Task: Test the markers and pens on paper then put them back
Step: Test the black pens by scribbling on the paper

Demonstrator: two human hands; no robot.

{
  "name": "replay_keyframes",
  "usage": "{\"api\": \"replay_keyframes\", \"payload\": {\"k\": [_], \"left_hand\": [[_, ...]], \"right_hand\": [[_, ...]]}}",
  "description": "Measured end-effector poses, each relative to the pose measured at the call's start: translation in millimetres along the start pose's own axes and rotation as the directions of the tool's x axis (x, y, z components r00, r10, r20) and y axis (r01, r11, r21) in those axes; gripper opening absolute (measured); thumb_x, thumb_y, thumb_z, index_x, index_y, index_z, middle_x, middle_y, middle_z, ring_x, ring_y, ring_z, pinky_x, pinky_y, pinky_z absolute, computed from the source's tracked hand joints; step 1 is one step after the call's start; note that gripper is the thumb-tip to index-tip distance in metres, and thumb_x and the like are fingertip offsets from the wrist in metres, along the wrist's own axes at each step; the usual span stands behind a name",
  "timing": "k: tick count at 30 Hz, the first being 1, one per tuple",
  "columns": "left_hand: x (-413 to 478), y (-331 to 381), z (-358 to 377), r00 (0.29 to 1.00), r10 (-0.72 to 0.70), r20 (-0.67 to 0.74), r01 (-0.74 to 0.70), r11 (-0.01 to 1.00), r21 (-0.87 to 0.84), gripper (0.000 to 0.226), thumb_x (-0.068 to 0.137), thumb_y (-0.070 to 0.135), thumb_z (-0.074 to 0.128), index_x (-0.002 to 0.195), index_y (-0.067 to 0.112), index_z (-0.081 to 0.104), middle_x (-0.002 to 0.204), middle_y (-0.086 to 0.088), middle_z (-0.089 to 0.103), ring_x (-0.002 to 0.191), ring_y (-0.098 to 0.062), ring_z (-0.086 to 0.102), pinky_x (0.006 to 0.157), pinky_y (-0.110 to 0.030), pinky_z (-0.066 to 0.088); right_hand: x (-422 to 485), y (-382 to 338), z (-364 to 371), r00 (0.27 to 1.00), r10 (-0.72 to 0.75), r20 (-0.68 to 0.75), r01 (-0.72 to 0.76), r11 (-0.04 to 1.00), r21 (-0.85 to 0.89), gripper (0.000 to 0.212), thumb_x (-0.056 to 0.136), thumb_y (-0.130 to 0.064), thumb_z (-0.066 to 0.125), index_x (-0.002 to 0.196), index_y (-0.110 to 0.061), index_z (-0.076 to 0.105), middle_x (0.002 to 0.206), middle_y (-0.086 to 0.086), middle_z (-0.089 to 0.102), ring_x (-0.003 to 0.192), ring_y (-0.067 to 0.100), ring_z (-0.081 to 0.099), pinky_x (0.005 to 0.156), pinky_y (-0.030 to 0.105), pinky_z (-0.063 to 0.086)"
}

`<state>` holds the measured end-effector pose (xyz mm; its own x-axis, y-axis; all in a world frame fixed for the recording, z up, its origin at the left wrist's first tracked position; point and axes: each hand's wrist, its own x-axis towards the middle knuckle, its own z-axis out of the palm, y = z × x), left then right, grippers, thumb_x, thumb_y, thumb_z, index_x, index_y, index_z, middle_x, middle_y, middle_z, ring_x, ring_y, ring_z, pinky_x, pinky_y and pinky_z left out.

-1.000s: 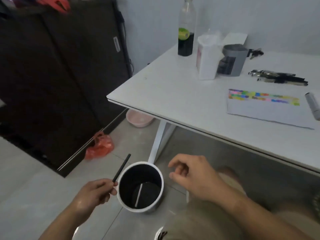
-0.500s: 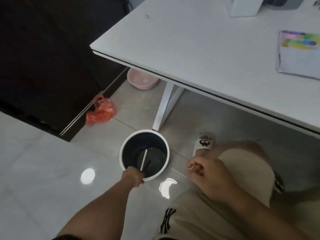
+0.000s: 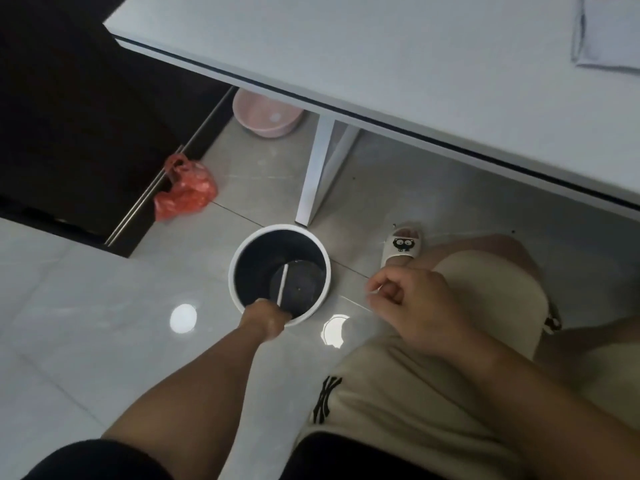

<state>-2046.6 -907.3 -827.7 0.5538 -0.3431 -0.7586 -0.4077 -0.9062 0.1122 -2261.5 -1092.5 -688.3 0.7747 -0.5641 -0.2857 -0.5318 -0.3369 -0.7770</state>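
Note:
A round bin with a white rim and dark inside stands on the floor beside the table leg. A thin white stick leans inside it. My left hand reaches down over the bin's near rim, its back toward me and its fingers hidden. No pen shows in it. My right hand hovers above my right thigh with fingers loosely curled and holds nothing. A corner of the test paper lies on the white table at the top right.
The white table leg stands just behind the bin. A pink basin sits under the table, and a red plastic bag lies against a dark cabinet. My slippered foot rests to the right of the bin.
My left hand, which held a black pen above the bin, has dropped to the bin's near rim and the pen is out of sight. My view has tilted down to the floor.

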Motion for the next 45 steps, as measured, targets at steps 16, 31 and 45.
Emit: {"api": "replay_keyframes", "payload": {"k": [16, 31, 45], "left_hand": [[-191.4, 81.8, -140.8, 0.744, 0.497, -0.446, -0.667, 0.591, -0.454, 0.007, 0.092, 0.020, 0.070, 0.097, 0.021, 0.075, 0.082, -0.003, 0.076, 0.067, -0.009, 0.066, 0.067, -0.025, 0.052], [-205.5, 349.4, -269.6, 0.395, 0.820, -0.415, -0.914, 0.305, -0.267, 0.009, 0.092, 0.027, 0.070, 0.086, 0.026, 0.077, 0.077, 0.001, 0.075, 0.060, -0.010, 0.059, 0.066, -0.035, 0.051], [-136.9, 444.8, -291.7, 0.316, 0.797, -0.515, -0.938, 0.344, -0.044, 0.011, 0.089, 0.037, 0.071, 0.079, 0.034, 0.074, 0.072, 0.021, 0.071, 0.069, -0.003, 0.066, 0.061, -0.019, 0.055]], "right_hand": [[-69.6, -83.6, -113.4, 0.948, -0.224, -0.227, 0.231, 0.973, 0.008, 0.009, 0.085, -0.025, 0.080, 0.084, -0.031, 0.073, 0.077, -0.012, 0.072, 0.063, 0.006, 0.063, 0.062, 0.012, 0.047], [-36.4, -49.5, -335.9, 0.747, -0.010, -0.665, -0.101, 0.987, -0.128, 0.011, 0.088, -0.028, 0.075, 0.079, -0.034, 0.072, 0.071, -0.017, 0.070, 0.069, -0.001, 0.064, 0.058, 0.011, 0.039], [105.2, -19.4, -425.0, 0.819, -0.070, -0.570, -0.310, 0.782, -0.541, 0.021, 0.092, -0.018, 0.055, 0.107, -0.023, 0.070, 0.101, -0.001, 0.069, 0.094, 0.025, 0.062, 0.084, 0.038, 0.055]]}}
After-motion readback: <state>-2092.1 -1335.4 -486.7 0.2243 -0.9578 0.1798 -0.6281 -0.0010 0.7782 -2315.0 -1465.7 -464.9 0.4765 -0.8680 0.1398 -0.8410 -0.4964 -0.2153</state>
